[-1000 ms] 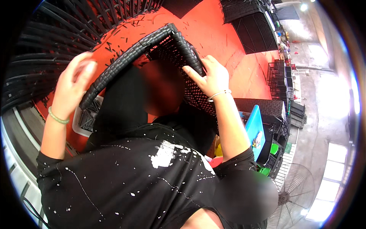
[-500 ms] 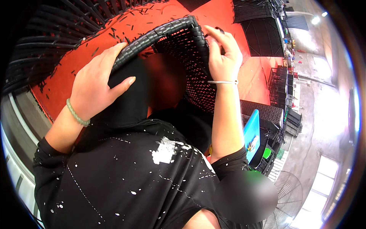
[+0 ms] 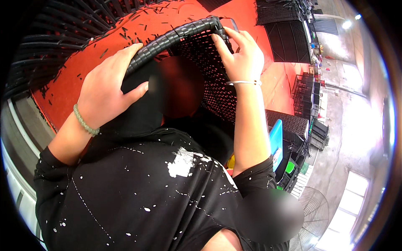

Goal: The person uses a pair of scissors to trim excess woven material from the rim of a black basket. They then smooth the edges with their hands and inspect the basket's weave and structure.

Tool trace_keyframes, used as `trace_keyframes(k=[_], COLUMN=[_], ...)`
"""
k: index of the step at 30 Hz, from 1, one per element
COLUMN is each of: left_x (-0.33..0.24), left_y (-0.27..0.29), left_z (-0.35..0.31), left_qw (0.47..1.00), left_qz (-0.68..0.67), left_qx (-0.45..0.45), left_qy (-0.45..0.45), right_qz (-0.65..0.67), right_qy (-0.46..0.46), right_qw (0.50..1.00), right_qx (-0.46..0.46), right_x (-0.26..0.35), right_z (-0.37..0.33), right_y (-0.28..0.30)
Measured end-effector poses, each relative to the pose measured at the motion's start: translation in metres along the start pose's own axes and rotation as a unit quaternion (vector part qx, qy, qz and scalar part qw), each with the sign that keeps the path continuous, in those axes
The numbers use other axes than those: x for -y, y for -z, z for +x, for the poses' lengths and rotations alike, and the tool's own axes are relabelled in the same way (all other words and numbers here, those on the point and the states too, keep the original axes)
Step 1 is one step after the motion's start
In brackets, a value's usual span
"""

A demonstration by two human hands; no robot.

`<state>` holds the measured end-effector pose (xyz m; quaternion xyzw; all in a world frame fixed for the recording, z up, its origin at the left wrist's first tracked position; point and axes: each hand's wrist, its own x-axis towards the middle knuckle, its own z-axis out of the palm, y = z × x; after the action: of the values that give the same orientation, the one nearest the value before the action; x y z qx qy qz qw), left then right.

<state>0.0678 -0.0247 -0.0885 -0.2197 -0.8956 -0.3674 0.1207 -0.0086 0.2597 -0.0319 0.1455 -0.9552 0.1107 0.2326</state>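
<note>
A black wicker furniture piece [image 3: 197, 54] stands in front of me, its curved rim [image 3: 176, 35] wrapped in flat plastic strips. My left hand [image 3: 104, 85] lies over the left part of this rim, fingers bent across it and thumb stretched out on the near side. At the upper right corner, my right hand [image 3: 245, 54] is closed, thumb and fingers pinching around the wrapping. A thin loose black strip [image 3: 230, 21] loops out above those fingers. What the fingertips hold behind the corner is partly hidden.
Red floor covering [image 3: 104, 46] is strewn with short black strip scraps. More black slatted pieces [image 3: 46, 46] stand at the left. Woven panels [image 3: 287, 39], a blue board [image 3: 276, 140], a green item [image 3: 289, 167] and a large fan [image 3: 316, 213] are on the right.
My right hand has shifted slightly, its thumb now raised to the near side of the corner. A loop of loose strip now shows above it. My left hand stays on the rim.
</note>
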Motion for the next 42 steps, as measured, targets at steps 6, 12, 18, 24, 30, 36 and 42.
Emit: trace_keyframes(k=[6,12,18,24,30,36,42], left_x=[0.002,0.003,0.003,0.004,0.004,-0.002,-0.006], left_y=[-0.002,-0.002,-0.003,-0.004,0.003,0.002,0.006], left_z=[-0.001,-0.002,0.0,-0.003,0.003,0.013,0.015], left_qw=[1.0,1.0,1.0,1.0,1.0,0.998,0.996], left_qz=[0.003,-0.021,-0.013,0.003,0.014,-0.01,-0.006], left_qx=[-0.014,-0.011,-0.01,-0.019,0.005,0.056,0.081], left_qy=[-0.004,0.012,0.014,0.0,0.018,0.031,0.048], right_qz=[-0.014,-0.031,-0.025,-0.019,-0.012,0.095,0.074], right_qy=[-0.006,-0.027,-0.011,-0.019,-0.022,-0.121,-0.284], right_qw=[0.999,0.999,0.999,0.999,1.0,0.987,0.943], right_qx=[-0.029,-0.009,-0.022,-0.041,0.001,-0.05,-0.154], right_x=[0.009,0.01,0.01,0.01,0.01,-0.024,-0.123], right_z=[0.009,-0.002,0.005,0.0,-0.004,-0.054,-0.179], right_y=[-0.011,-0.002,-0.008,-0.001,0.006,0.072,0.158])
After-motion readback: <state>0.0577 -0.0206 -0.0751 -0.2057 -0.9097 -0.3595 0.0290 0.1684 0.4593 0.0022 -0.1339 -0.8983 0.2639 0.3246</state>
